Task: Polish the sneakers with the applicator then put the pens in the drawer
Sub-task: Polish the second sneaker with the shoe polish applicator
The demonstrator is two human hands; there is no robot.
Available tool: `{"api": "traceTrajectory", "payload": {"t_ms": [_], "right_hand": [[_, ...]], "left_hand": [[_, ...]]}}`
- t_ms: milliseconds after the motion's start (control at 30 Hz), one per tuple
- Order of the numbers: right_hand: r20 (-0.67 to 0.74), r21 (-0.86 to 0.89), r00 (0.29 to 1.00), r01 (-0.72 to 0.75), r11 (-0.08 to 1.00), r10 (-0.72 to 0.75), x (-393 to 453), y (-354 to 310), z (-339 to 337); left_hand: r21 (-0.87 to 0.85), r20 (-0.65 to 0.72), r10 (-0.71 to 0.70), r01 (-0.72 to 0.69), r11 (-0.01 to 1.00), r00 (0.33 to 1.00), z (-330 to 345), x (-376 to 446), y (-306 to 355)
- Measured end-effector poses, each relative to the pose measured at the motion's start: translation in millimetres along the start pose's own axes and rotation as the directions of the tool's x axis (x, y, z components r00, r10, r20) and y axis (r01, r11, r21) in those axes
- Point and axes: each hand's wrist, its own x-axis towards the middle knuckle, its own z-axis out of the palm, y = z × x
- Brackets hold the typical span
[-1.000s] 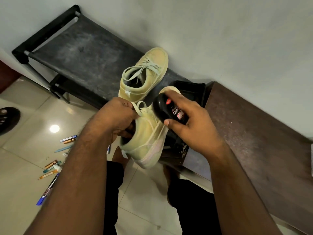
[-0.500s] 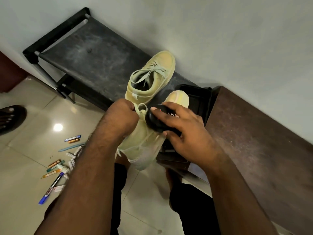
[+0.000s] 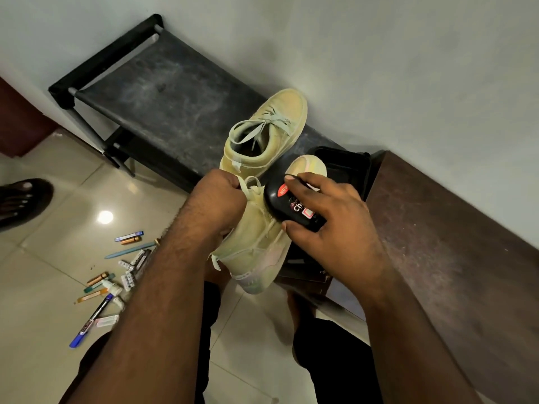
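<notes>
Sneaker [image 3: 256, 240] gripped at collar by left hand [image 3: 217, 205] | right hand [image 3: 326, 225] presses applicator [image 3: 291, 207] onto its side | second sneaker [image 3: 265, 132] waits on shoe rack [image 3: 163, 91] | pens [image 3: 116, 275] on floor, drawer step pending

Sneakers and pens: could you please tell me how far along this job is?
Nothing looks finished. In hand: the left hand holds one sneaker while the right hand presses the applicator on it. Left: the second sneaker waits on the rack, and the pens lie scattered on the floor.
</notes>
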Motion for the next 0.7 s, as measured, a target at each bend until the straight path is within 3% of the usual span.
{"api": "traceTrajectory", "payload": {"t_ms": [100, 467, 633, 700], "right_hand": [[0.007, 0.090, 1.000, -0.002, 0.996, 0.002, -6, 3, 0], [-0.029, 0.113, 0.998, -0.048, 0.992, 0.051, 5, 6, -2], [0.079, 0.139, 0.997, 0.014, 0.990, -0.025, -3, 4, -5], [0.053, 0.190, 0.999, -0.012, 0.982, 0.002, -3, 7, -9]], "left_hand": [[-0.014, 0.012, -0.003, 0.003, 1.000, 1.000, 0, 2, -1], [-0.008, 0.068, -0.010, 0.011, 1.000, 0.998, -2, -5, 4], [-0.020, 0.055, -0.028, 0.029, 0.999, 0.998, -4, -2, 1], [-0.036, 0.070, -0.034, 0.037, 0.999, 0.997, -3, -2, 2]]}}
